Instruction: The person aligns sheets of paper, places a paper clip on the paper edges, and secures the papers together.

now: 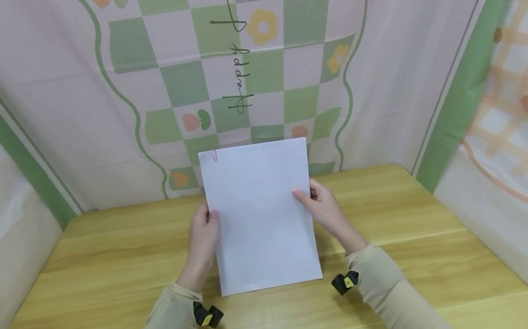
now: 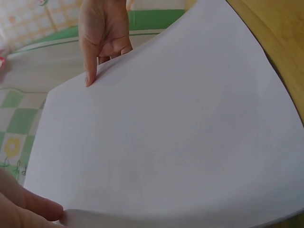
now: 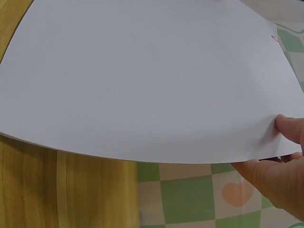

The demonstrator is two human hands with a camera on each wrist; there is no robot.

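White paper sheets (image 1: 263, 227), blank on the side that shows, are held up over the table by both hands. A small pink paper clip (image 1: 215, 155) sits at their top left corner; in the right wrist view the paper clip (image 3: 274, 38) shows at the far corner. My left hand (image 1: 202, 236) pinches the left edge, thumb in front and fingers behind. On the opposite edge my right hand (image 1: 326, 209) pinches the paper, its thumb flat on the front. The left wrist view shows the right hand (image 2: 104, 35) across the paper. How many sheets there are cannot be told.
A wooden table (image 1: 107, 279) lies beneath the paper. Behind it hangs a curtain (image 1: 261, 74) with green checks and lettering, and further patterned cloth (image 1: 523, 148) closes in the right side. Black wrist cameras (image 1: 208, 315) are strapped over beige sleeves.
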